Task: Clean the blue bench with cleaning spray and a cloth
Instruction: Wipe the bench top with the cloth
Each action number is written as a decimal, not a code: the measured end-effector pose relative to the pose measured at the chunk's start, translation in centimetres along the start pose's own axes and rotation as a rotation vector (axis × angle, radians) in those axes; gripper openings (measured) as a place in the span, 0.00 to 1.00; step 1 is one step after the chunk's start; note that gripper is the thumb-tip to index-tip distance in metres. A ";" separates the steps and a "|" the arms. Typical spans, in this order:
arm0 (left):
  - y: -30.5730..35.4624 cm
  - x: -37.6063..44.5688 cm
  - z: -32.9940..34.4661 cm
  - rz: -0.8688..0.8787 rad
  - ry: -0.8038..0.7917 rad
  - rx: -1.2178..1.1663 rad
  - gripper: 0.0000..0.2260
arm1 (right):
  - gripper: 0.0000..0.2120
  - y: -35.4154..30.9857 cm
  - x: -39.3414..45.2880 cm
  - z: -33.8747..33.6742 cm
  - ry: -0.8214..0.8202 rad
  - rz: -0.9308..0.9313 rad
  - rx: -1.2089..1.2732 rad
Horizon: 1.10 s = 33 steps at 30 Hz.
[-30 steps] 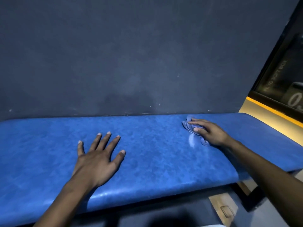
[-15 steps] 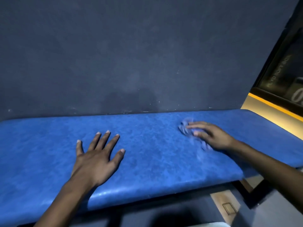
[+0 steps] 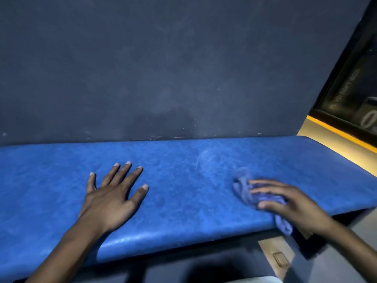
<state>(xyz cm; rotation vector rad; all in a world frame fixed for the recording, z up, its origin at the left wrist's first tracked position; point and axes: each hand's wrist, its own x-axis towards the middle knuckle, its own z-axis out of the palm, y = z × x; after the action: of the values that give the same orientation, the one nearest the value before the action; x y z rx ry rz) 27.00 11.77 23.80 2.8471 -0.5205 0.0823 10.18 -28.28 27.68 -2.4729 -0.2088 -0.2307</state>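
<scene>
- The desk (image 3: 183,193), a long blue padded slab with a mottled, slightly glossy skin, ran across the whole view and met a dark grey wall (image 3: 163,68) along its far edge.
- The wall looked matte and scuffed, with pale specks and chips just above the seam.
- A faint, hazy arc of smear (image 3: 206,162) showed on the blue surface, beyond and to the left of the cloth.
- The left hand (image 3: 112,197) lay flat on the desk, palm down, fingers spread wide, holding nothing.
- The right hand (image 3: 285,203) pressed a crumpled blue cloth (image 3: 244,188) onto the desk near its front edge, fingers curled loosely over it; both were blurred.
- One end of the cloth hung over the rounded front edge, below the hand.
- At the right, a yellow strip (image 3: 336,135) ran along a lit ledge beside the end of the desk, under a dark panel (image 3: 350,84) with pale lettering too blurred to read.
- Below the desk the space was dark, with a tan plate (image 3: 277,260) low at the right.
</scene>
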 end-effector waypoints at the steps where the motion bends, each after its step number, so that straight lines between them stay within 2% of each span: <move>1: 0.1 0.0 0.0 -0.003 0.003 0.004 0.38 | 0.14 2.1 0.1 -1.5 0.071 0.047 -0.028; 4: 0.3 0.0 0.1 -0.003 -0.002 0.010 0.38 | 0.24 7.8 4.6 -4.3 0.237 0.229 -0.158; 8: 0.3 0.3 0.2 -0.004 -0.004 0.015 0.36 | 0.38 9.2 14.8 -1.3 0.248 0.288 -0.121; 9: 0.2 0.3 0.1 0.000 -0.005 0.015 0.36 | 0.37 7.3 16.8 0.6 0.225 0.285 -0.098; 12: -0.2 0.2 0.2 0.021 -0.015 0.004 0.36 | 0.17 -0.7 18.4 6.0 0.087 0.178 0.026; 13: -0.4 0.2 0.2 0.025 -0.017 0.001 0.36 | 0.15 -2.9 17.5 7.3 0.021 0.102 0.030; 15: -0.5 0.1 0.0 0.029 -0.028 -0.001 0.36 | 0.16 -5.8 13.1 7.9 -0.086 -0.062 0.026; 17: -0.4 0.0 0.0 0.026 -0.018 -0.012 0.36 | 0.15 -5.2 7.7 6.4 -0.135 -0.138 0.018; 19: -0.4 0.0 0.0 0.025 -0.014 -0.013 0.35 | 0.13 -2.5 3.6 2.9 -0.095 -0.073 -0.025; 22: -0.2 0.2 0.2 0.015 -0.008 -0.015 0.35 | 0.12 3.5 1.6 -2.4 0.113 0.138 -0.090; 23: -0.1 0.3 0.3 0.011 -0.006 -0.011 0.35 | 0.15 5.2 2.2 -3.5 0.193 0.210 -0.122; 25: 0.0 0.4 0.4 0.007 -0.001 0.004 0.34 | 0.29 8.3 5.0 -4.2 0.318 0.301 -0.143; 26: 0.0 0.5 0.4 0.006 0.001 0.007 0.34 | 0.33 9.2 7.1 -3.7 0.345 0.324 -0.134; 28: 0.0 0.5 0.5 0.005 0.005 0.007 0.33 | 0.36 9.3 11.9 -1.1 0.352 0.296 -0.075; 30: -0.1 0.5 0.4 0.006 0.013 0.004 0.33 | 0.30 4.9 16.1 2.8 0.303 0.278 -0.019; 32: -0.2 0.5 0.5 0.003 0.023 -0.009 0.33 | 0.16 -1.1 17.2 6.9 0.162 0.218 0.033; 33: -0.3 0.5 0.5 0.003 0.031 -0.018 0.33 | 0.13 -3.8 16.6 8.3 0.093 0.142 0.048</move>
<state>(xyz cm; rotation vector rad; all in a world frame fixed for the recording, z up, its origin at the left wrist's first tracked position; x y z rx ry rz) 27.55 11.80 23.31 2.8232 -0.5160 0.1214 26.47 -18.65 26.99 -2.4102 0.0004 -0.2762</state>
